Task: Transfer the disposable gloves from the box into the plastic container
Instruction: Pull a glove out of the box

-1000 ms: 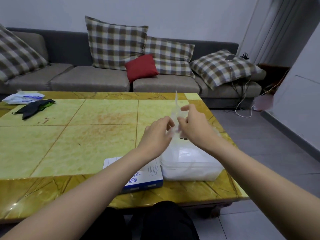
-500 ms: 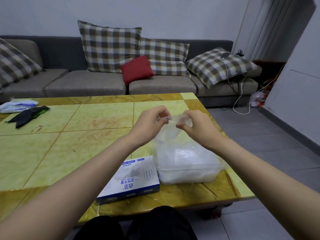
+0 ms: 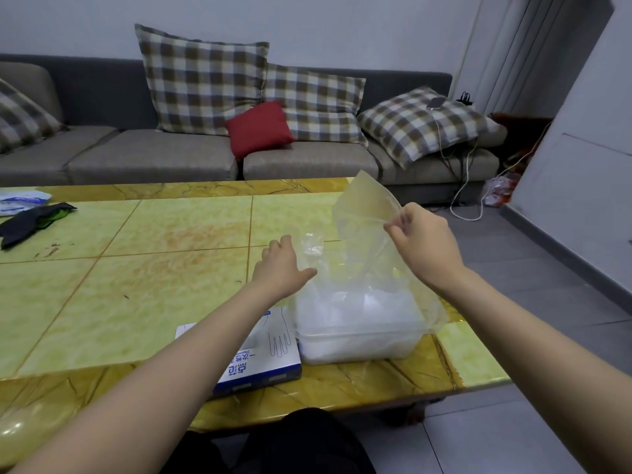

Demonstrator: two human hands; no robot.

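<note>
A clear plastic container (image 3: 407,347) stands near the table's front right corner, filled with crumpled clear gloves. My right hand (image 3: 424,244) pinches a thin transparent disposable glove (image 3: 366,206) and holds it up above the container; its lower part drapes over the container's right side. My left hand (image 3: 284,265) hovers over the container's left edge with the thumb spread, beside a crumpled bit of film (image 3: 311,244); its fingertips are hidden. The blue and white glove box (image 3: 270,367) lies flat to the left of the container, partly under my left forearm.
The yellow tiled table (image 3: 136,285) carries a dark cloth (image 3: 30,220) and a white packet (image 3: 20,201) at the far left. A grey sofa (image 3: 154,159) with checked cushions stands behind. Cables trail over the floor at the right.
My hands have parted: the right one has lifted the glove up and to the right, while the left has dropped toward the container's left edge. The view has shifted a little.
</note>
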